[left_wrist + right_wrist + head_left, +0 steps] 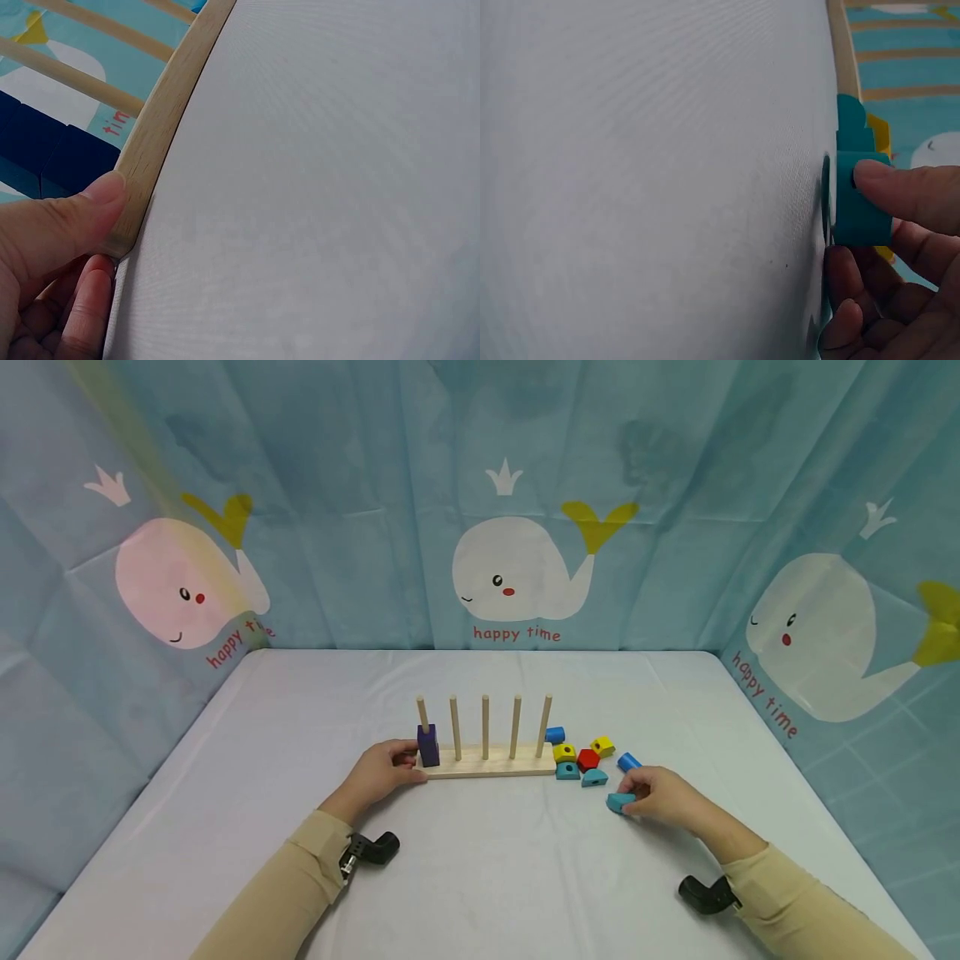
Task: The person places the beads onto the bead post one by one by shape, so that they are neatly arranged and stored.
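Observation:
A wooden peg board [491, 769] with several upright pegs stands mid-table. Dark purple blocks [428, 747] are stacked on its leftmost peg. My left hand [384, 768] grips the board's left end, with the thumb [105, 191] against the base beside the stack and the other fingers curled at the end. To the right, my right hand [663, 795] pinches a teal half-round block [862, 202] between thumb and fingers, close over the table. The thumb partly covers the block's hole. Another teal half-round block [595, 777] lies just left of this hand.
Beside the board's right end lie yellow blocks [602, 746], a red hexagonal block [588, 760], a teal block [567, 771] and a blue cylinder [555, 735]. Another blue cylinder [628, 762] rests just behind the right hand. A whale-print curtain [360, 577] surrounds the white table [480, 877].

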Demonstrator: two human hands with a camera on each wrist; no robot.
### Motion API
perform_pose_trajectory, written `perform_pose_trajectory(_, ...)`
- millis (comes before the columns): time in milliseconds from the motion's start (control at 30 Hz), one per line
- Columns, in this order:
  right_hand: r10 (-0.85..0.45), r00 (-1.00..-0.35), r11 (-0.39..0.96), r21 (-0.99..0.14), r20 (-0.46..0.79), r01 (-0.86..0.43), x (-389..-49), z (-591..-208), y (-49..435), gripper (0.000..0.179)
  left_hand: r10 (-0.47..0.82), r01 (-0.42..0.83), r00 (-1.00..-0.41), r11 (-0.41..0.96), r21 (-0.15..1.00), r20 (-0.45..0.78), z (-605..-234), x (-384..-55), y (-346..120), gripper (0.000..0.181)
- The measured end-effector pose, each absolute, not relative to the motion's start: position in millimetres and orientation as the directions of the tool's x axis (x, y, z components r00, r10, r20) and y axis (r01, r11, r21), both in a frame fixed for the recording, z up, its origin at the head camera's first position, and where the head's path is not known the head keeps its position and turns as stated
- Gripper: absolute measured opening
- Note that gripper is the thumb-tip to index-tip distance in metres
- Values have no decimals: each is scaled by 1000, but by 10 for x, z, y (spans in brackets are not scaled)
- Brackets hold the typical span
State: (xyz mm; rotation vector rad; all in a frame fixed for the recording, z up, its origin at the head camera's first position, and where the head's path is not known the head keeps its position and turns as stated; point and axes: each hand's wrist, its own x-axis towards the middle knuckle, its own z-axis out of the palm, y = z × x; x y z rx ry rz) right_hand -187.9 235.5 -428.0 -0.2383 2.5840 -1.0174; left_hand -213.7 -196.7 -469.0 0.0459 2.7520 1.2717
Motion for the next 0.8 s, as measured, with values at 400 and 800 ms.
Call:
perform_pose_trajectory(400,-293,-908,624,-779,-299,56,-1919,-4342,2270,23,73,-16,-994,650,760,-84,-4685,-2142,-1968,63)
perform_pose_trajectory(800,-289,-924,622,-783,-250,17,-1960,-4275,2149,17,74,-19,-993,654,757,-89,-4675,-2148,-1971,62)
